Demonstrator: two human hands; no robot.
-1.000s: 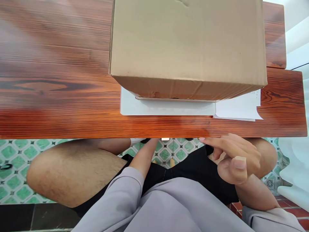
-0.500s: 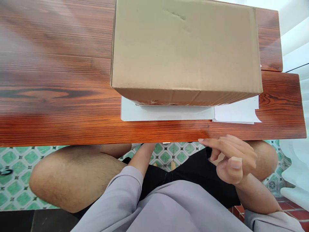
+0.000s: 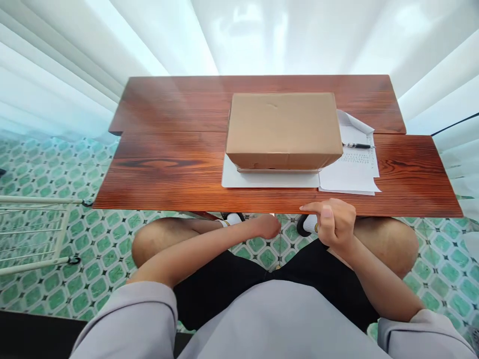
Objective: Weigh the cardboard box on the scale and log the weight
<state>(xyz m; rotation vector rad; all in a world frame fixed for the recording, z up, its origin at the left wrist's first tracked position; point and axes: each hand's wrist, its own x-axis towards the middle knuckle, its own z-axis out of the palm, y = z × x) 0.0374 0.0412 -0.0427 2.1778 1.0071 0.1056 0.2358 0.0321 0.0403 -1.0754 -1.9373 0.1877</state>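
Observation:
A closed brown cardboard box (image 3: 282,129) stands on a white sheet (image 3: 262,179) on the red-brown wooden table (image 3: 168,164). My right hand (image 3: 333,222) hovers just below the table's near edge, fingers loosely curled, index finger pointing left, holding nothing. My left hand (image 3: 267,225) rests lower, between my knees under the table edge, curled with nothing visible in it. Both hands are apart from the box.
Printed papers (image 3: 352,172) lie right of the box with a black pen (image 3: 357,145) on them. A white wire rack (image 3: 33,229) stands on the green patterned tile floor at left. White curtains hang behind the table.
The view has pulled back and up, so the whole table and curtains show. My left hand has come out from under the table edge; my right hand has curled more.

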